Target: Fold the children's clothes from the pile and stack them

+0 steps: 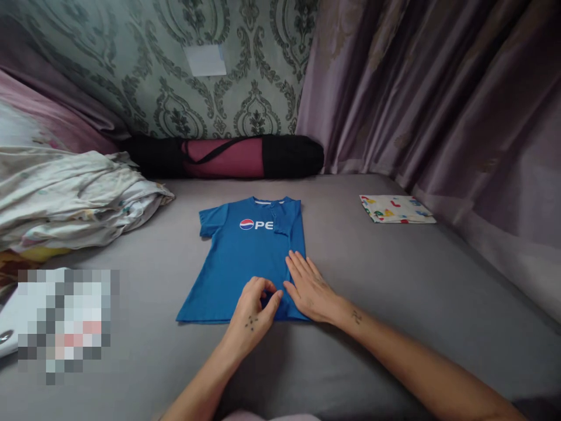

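A blue T-shirt (245, 263) with a round red, white and blue logo and the white letters "PE" lies front up on the bed. Its right side is folded inward, with that sleeve turned over the chest and covering part of the print. The left sleeve sticks out to the side. My left hand (257, 304) is on the lower part of the shirt, its fingers curled and its thumb and forefinger pinched at the folded cloth. Flat along the folded right edge lies my right hand (309, 289), fingers stretched out, pressing on the cloth.
A grey sheet (377, 292) covers the bed. A folded white cloth with coloured prints (397, 209) lies at the right. Crumpled patterned bedding (74, 193) is heaped at the left, near a blurred-out pale object (65, 316). A black and maroon long bag (228, 158) lies against the wall.
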The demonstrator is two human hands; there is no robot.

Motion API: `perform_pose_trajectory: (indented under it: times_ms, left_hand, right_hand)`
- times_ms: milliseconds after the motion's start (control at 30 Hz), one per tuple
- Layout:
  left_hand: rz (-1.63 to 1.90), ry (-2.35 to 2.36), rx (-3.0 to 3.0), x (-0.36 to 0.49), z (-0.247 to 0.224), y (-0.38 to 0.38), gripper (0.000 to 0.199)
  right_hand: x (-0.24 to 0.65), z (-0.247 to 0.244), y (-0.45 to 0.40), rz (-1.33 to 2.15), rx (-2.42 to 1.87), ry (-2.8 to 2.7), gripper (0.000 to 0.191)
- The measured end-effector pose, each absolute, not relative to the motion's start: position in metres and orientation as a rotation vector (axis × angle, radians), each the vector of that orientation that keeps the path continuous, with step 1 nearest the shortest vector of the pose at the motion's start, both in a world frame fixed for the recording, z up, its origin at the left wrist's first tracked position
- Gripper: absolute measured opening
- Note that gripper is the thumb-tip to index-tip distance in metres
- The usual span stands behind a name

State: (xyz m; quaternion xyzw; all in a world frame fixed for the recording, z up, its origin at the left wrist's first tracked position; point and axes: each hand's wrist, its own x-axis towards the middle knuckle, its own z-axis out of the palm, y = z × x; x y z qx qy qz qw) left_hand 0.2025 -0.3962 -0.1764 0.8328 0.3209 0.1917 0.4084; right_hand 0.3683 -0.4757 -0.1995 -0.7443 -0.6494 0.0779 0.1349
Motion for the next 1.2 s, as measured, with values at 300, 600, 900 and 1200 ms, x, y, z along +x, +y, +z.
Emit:
perform_pose_trajectory:
  times_ms: [300, 600, 900, 1200]
  left_hand:
    - [0.524, 0.77, 2.116, 0.2, -0.181, -0.398, 0.018]
    - [0.567, 0.551, 2.28, 0.203, -0.185, -0.402, 0.016]
    - [0.484, 0.051, 2.653, 0.209, -0.199, -0.407, 0.029]
    - [0.643, -0.011, 2.799, 0.218, -0.223, -0.402, 0.023]
  right_hand:
    - [0.324, -0.166, -0.533, 0.568, -1.94, -1.953, 0.066]
    - [0.403, -0.113, -0.474, 1.406, -1.422, -1.673, 0.036]
    - [0.569, -0.181, -0.312, 0.205, -2.118, -1.466, 0.035]
    - [0.591, -0.19, -0.286, 0.339, -2.245, -1.783, 0.02]
